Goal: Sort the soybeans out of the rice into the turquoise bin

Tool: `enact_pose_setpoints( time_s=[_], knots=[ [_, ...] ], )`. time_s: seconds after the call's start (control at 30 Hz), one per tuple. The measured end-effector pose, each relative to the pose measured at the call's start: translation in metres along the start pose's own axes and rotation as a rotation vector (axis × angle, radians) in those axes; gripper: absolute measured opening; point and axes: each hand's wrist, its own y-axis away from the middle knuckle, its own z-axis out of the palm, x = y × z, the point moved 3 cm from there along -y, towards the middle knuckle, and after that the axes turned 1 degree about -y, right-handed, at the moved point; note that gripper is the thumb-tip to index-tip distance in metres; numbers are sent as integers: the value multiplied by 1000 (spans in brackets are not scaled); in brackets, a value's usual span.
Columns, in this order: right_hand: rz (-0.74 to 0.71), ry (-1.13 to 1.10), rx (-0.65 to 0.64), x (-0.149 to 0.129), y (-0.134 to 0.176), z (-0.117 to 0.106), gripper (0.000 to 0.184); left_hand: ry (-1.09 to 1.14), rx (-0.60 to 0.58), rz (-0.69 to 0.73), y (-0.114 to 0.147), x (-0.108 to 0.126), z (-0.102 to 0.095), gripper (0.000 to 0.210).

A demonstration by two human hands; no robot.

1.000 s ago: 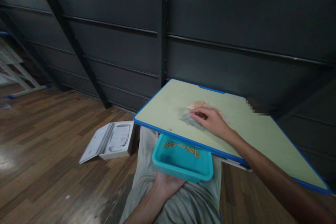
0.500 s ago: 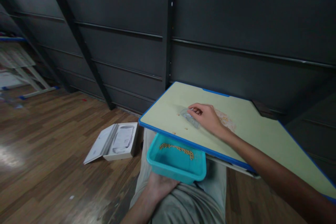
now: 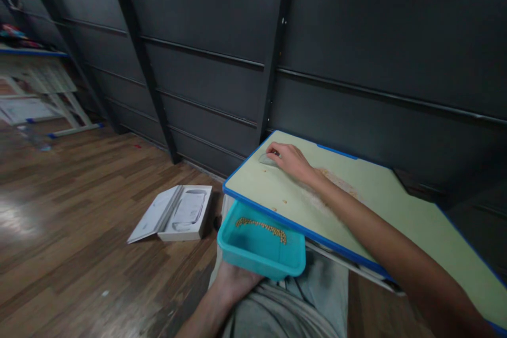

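My left hand (image 3: 235, 281) supports a teal plastic tub (image 3: 259, 263) from below, its fingers hidden under the base. Inside the tub, small tan beans (image 3: 262, 225) lie in a curved band. Over the far left part of a pale yellow tabletop (image 3: 412, 211) with blue edging, my right hand (image 3: 291, 161) pinches a clear plastic protractor (image 3: 265, 159) held against the surface. A few single beans (image 3: 284, 202) are scattered near the table's front edge. Behind my right wrist spreads a patch of pale, grain-like bits (image 3: 336, 182), partly covered by the forearm.
An open white box (image 3: 186, 216) with its lid folded out sits on the wooden floor (image 3: 79, 253) at the left. Dark metal wall panels (image 3: 206, 84) rise right behind the table. Another table (image 3: 59, 84) stands far left, with a clear bottle (image 3: 37, 140) near its foot.
My right hand has moved the protractor away from me and leftward, towards the table's far left corner. The left hand still holds the tub under the table edge. The camera view has shifted slightly.
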Motion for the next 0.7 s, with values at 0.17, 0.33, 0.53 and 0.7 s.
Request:
enact_pose_setpoints(
  time_s=[0.17,0.33,0.53,0.7],
  knots=[
    [-53,-30,-83,-20,28,3,10,84,114,-9,4,5,1,71],
    [-131,-77,-117,-33,83,-11,10,132,163,-18,2,2,17,74],
    [-113,-61,23,-24,116,-32,12,85,110,-64,-5,-15,34,66],
    [-77,-22,-45,-22,121,-22,13,79,98,-94,-8,-29,26,60]
  ],
)
